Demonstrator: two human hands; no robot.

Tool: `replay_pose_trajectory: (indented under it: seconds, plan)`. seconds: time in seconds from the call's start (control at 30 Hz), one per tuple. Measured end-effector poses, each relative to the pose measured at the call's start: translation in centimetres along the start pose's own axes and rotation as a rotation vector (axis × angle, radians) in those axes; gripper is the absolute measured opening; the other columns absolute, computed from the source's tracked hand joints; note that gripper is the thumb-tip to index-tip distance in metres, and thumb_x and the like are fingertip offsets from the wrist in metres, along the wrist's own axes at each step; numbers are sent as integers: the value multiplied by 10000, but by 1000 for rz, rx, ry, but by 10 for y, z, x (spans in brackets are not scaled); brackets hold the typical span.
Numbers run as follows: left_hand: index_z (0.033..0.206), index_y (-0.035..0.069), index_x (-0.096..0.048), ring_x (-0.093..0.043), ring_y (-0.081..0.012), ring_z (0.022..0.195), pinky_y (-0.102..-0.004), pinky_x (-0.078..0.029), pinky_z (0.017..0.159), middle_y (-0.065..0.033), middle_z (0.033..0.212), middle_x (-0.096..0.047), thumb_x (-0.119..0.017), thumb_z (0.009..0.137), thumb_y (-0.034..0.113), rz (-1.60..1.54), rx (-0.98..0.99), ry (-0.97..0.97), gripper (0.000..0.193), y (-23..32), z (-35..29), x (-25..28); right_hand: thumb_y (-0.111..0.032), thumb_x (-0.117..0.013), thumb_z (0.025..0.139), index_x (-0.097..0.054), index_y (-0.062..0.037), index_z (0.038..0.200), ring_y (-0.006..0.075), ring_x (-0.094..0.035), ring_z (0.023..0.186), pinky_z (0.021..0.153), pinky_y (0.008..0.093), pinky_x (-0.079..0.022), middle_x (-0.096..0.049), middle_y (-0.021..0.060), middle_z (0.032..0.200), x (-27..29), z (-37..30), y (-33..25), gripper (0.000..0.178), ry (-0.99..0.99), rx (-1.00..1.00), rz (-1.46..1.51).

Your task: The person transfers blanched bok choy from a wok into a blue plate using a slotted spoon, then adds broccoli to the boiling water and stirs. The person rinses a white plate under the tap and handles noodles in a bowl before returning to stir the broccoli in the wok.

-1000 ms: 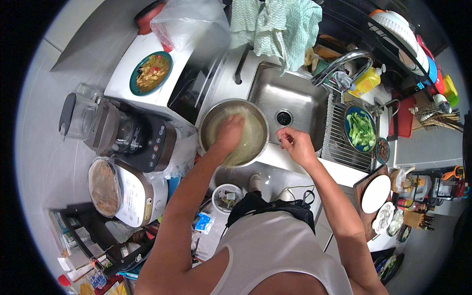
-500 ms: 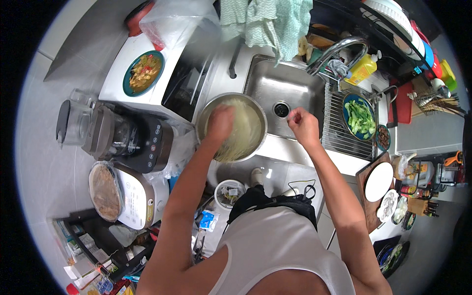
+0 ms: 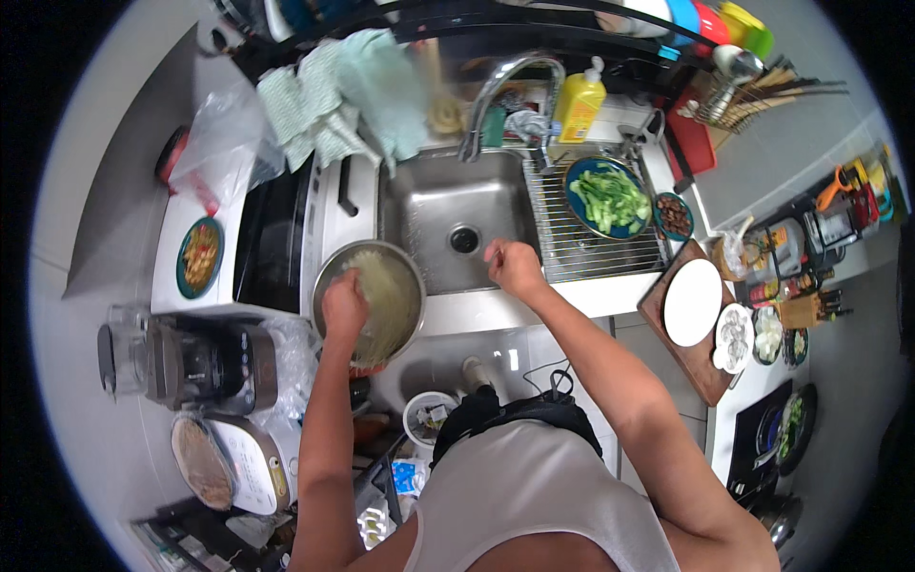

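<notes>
At the sink's (image 3: 412, 257) near left corner, dipping the left hand (image 3: 344, 303) into a metal bowl (image 3: 422, 307) of pale strands (image 3: 389, 303), leaving its grip impossible to tell; above the sink's right half, holding the right hand (image 3: 512, 266) with fingers curled.

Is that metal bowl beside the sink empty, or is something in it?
Not empty: the metal bowl holds a mass of pale, thin strands; the left hand is at its left side.

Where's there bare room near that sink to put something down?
The sink, between bowl and rack, though the right hand hangs over its near right part. The rack's near bars, before the greens, and the thin counter strip before the sink look bare. Crowded: the board, under plates.
</notes>
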State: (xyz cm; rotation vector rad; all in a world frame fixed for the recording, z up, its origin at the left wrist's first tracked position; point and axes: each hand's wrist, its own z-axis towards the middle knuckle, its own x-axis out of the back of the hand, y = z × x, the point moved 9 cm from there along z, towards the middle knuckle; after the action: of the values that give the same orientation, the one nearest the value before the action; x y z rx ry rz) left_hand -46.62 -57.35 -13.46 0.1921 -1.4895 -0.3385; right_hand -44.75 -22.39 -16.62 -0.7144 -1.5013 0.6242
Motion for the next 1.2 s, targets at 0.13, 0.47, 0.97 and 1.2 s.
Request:
replay_pose_trajectory:
  seconds: [0.13, 0.47, 0.97, 1.2]
  plan:
    - [1187, 54, -663, -652, -410, 966, -471, -513, 896, -235, 1058, -683, -580, 884, 43, 32, -214, 228, 314, 31, 18, 16, -48, -808, 651, -520, -128, 1375, 323, -633, 1016, 893, 407, -534, -570, 173, 1292, 40, -35, 6, 783, 203, 312, -32]
    - [1425, 40, -516, -585, -319, 1236, -370, -443, 1028, -196, 1336, -610, -637, 959, 118, -657, -136, 50, 488, 156, 43, 18, -86, -790, 748, -663, -28, 1132, 262, -698, 839, 778, 355, -569, -709, 137, 928, 128, -113, 28, 408, 320, 152, 498]
    - [1411, -51, -451, -532, -319, 1297, -407, -442, 1115, -219, 1392, -539, -600, 994, 171, -1704, 283, -234, 495, 241, -69, -52, -165, -744, 813, -676, -45, 1038, 223, -687, 762, 712, 352, -541, -712, 117, 845, 170, -263, 120, 264, 332, -88, 593]
    - [1355, -21, -507, -627, -253, 1128, -380, -501, 1009, -168, 1288, -622, -582, 996, 125, -1473, 167, -248, 394, 292, -82, -50, -72, -658, 891, -662, -55, 1092, 149, -657, 698, 661, 323, -546, -681, 70, 773, 200, -464, 221, 202, 780, -391, 587]
